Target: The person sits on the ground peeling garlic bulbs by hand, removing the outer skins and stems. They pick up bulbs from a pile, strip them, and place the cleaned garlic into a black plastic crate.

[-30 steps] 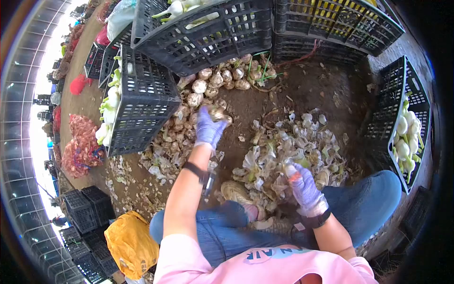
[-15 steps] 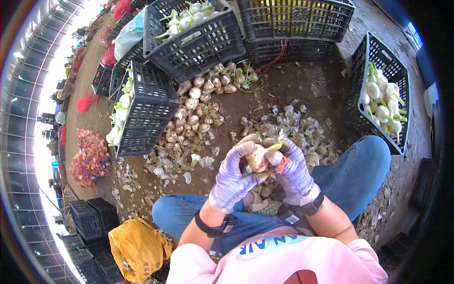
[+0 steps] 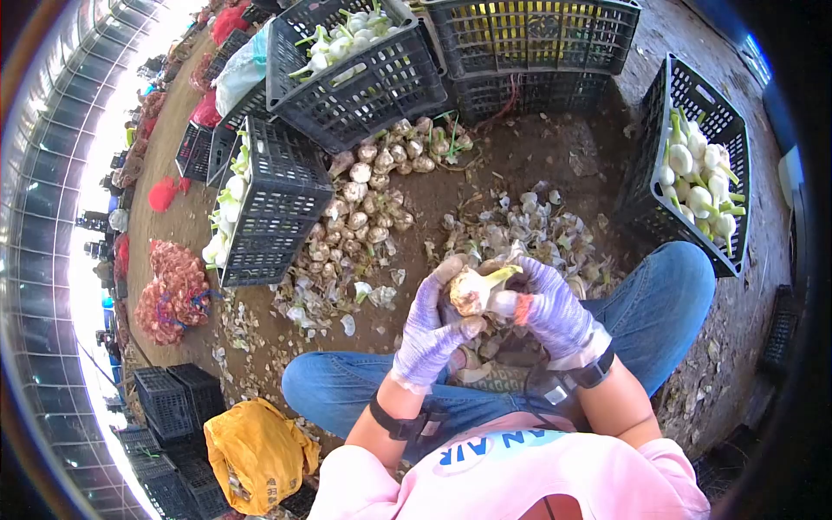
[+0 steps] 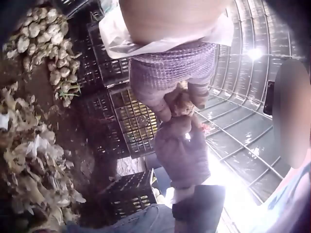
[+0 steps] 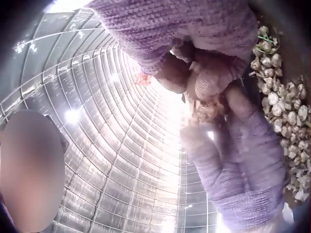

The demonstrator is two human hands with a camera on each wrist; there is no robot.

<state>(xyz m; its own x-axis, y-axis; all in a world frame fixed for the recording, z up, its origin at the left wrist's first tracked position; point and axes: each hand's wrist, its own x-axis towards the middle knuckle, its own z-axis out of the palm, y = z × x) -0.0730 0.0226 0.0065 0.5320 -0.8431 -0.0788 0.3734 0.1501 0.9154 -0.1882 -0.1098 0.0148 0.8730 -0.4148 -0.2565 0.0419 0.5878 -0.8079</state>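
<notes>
Pink shirt [image 3: 511,466] nearest, blue jeans [image 3: 663,299] folded just past it. Left hand [image 3: 421,340] in purple-and-white knit glove had its fingers curled round a round garlic bulb [image 3: 469,293]. Right hand [image 3: 559,319], same glove type, orange-red wrap [image 3: 523,308] on the thumb, gripped the bulb from the stem side, fingers bent; exact fingertip contact partly hidden.

Step in hand, as judged: close two-handed work on one bulb, up over the lap. Next move seemed to call for a steady left hold while the right fingers worked near the stem, without crushing or dropping it.

Bulb looked off-white with brown soil stains, rough on the side toward the left hand; short pale-green stem [image 3: 503,276] pointed toward the right hand. Amount of skin left on it: cannot tell.

Beyond the hands, loose heap of papery white skins [image 3: 529,227] on brown dirt floor [image 3: 555,147]; to its left, pile of dirty brown-white bulbs [image 3: 355,208]. Farther, black slatted plastic crate [image 3: 381,100] tilted, holding cleaner white bulbs with green stems [image 3: 351,39].
</notes>
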